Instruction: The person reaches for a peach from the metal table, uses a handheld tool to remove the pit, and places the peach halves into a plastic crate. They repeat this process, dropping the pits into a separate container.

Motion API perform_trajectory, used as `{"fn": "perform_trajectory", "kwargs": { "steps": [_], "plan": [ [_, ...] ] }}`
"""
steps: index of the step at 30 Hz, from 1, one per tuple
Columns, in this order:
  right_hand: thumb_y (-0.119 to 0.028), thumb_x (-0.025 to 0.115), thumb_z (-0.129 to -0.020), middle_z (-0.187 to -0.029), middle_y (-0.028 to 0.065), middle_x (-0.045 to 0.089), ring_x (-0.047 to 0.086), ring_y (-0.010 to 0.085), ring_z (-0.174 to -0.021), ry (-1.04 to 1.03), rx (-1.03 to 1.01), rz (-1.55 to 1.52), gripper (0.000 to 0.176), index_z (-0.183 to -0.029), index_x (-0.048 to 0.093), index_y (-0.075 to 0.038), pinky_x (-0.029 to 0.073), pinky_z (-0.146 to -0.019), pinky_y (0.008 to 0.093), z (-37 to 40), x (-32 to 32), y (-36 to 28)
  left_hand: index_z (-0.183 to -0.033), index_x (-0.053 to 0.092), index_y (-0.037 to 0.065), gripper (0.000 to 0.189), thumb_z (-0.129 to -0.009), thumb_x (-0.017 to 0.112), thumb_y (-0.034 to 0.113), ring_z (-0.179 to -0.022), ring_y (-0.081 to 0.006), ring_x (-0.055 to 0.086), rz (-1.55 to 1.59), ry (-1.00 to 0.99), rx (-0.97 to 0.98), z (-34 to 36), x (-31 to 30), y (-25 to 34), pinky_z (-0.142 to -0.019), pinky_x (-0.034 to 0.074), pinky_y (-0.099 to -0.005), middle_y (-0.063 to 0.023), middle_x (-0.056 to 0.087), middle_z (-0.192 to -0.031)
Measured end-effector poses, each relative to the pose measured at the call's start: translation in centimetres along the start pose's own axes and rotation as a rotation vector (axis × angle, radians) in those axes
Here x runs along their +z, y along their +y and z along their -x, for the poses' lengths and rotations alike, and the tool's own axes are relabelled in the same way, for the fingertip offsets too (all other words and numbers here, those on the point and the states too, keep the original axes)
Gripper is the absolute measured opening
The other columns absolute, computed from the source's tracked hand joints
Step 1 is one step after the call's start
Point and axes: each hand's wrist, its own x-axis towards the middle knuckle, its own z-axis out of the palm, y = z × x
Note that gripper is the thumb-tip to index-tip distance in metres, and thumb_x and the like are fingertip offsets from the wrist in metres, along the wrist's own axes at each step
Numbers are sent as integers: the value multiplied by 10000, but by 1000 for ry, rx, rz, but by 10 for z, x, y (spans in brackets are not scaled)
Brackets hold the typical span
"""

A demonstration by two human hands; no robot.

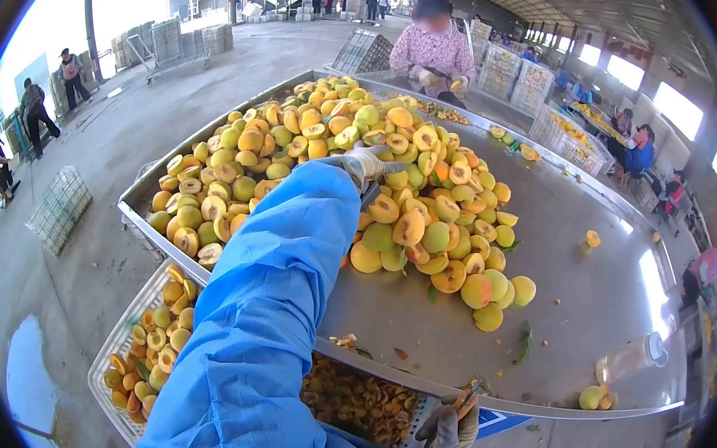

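Note:
My left hand (364,164), in a grey work glove, reaches far forward at the end of a blue sleeve (270,273). Its fingers are stretched out over a heap of yellow peaches (409,228), some whole and many halved with brown hollows or stones showing. The palm side is hidden. Close to the table's front edge, my gloved right hand (453,435) has its fingers closed round a small hand tool (466,396) with an orange-brown part and a thin tip. The heap lies on a metal sorting table (400,330).
A white crate (106,387) of peach halves stands at the lower left. Below the table edge is a bin of brown peach stones and scraps (360,401). A clear jar (634,360) lies at the table's right. A co-worker (437,49) in a patterned top works across the table.

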Motion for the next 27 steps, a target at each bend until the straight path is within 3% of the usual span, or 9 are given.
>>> {"fn": "perform_trajectory", "kwargs": {
  "steps": [1,3,6,9,10,13,18,23,27],
  "plan": [
    [-384,652,-929,-529,37,506,468,133,-394,-9,23,-14,460,-1161,471,-30,409,-385,257,2,-2,4,-1494,370,329,1005,-655,685,784,-1444,-402,228,-92,-39,-9,2,-1,3,-1167,241,-492,-236,135,-1582],
    [-372,652,-931,-525,38,504,462,138,-389,2,128,19,449,-1169,474,-35,413,-391,261,2,10,-8,-1455,451,218,937,-699,732,696,-1345,-355,422,-200,8,24,17,0,10,-1095,378,-472,-219,231,-1509],
    [-349,652,-935,-545,34,505,463,137,-399,-29,193,2,435,-1193,478,-46,418,-394,263,-1,19,-16,-1348,574,160,688,-788,771,507,-883,-202,691,-207,-50,87,13,12,-9,-817,547,-349,-175,411,-1393],
    [-315,648,-941,-608,22,505,474,125,-438,-41,184,-55,400,-1204,487,-61,431,-396,262,-1,26,-18,-1325,594,163,637,-809,758,498,-897,-167,663,57,-351,157,29,22,-16,-817,518,-329,-108,603,-1201],
    [-310,649,-941,-618,20,504,476,123,-445,-40,178,-56,395,-1202,487,-62,434,-397,261,0,28,-20,-1294,614,162,579,-837,729,500,-937,-150,633,116,-423,222,38,30,-16,-847,487,-321,-40,678,-1031],
    [-293,647,-945,-629,12,502,465,105,-457,-20,202,-73,350,-1159,490,-65,424,-420,246,2,30,-22,-1269,619,131,626,-845,654,591,-1148,-246,580,-64,-479,309,65,51,-7,-968,444,-387,-88,634,-1232],
    [-268,646,-951,-673,0,505,448,76,-484,-6,238,-135,322,-1138,490,-58,400,-457,218,10,22,-30,-1202,672,131,527,-883,628,547,-1023,-226,621,-58,-449,473,87,77,-1,-921,469,-347,-84,681,-1107],
    [-245,641,-955,-665,2,500,443,76,-483,38,263,-215,276,-1113,512,-60,397,-444,221,14,18,-41,-1050,746,138,482,-834,673,563,-812,-177,626,-143,-538,317,133,41,38,-743,490,-339,-57,692,-876],
    [-235,633,-959,-657,-6,492,453,76,-487,30,262,-235,250,-1120,517,-83,402,-440,223,21,21,-54,-1141,720,154,547,-812,674,589,-846,-265,664,-390,-354,394,156,34,86,-748,524,-392,-127,695,-948]
  ]
}}
